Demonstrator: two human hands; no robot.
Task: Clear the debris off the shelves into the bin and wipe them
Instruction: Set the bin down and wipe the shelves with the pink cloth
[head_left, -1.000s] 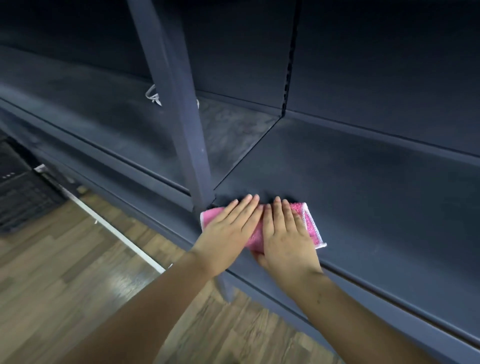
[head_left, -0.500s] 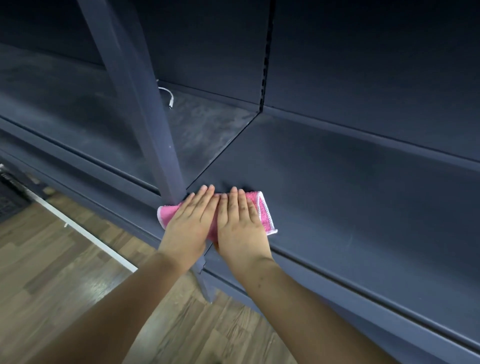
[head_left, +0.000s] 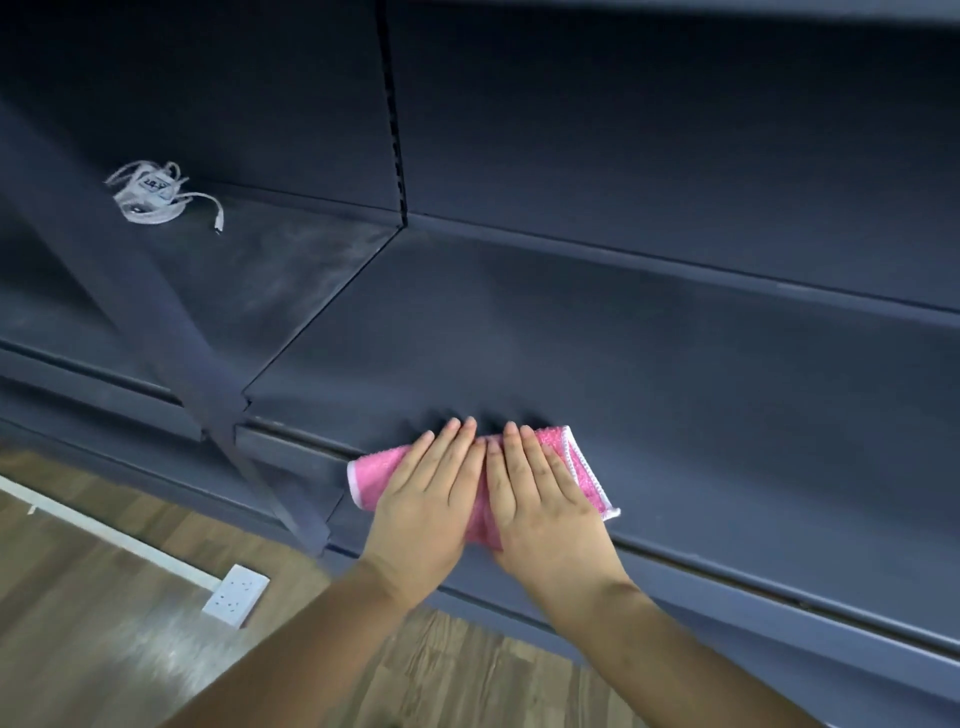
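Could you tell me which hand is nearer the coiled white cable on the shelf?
Left. The left hand lies flat on the pink cloth, right of the coiled white cable; the right hand lies farther right.

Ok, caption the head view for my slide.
Left hand and right hand press a pink cloth flat on the dark shelf; a white cable bundle lies further left.

Left hand (head_left: 423, 506) and right hand (head_left: 543, 506) side by side, palms down, fingers straight, forearms extended forward
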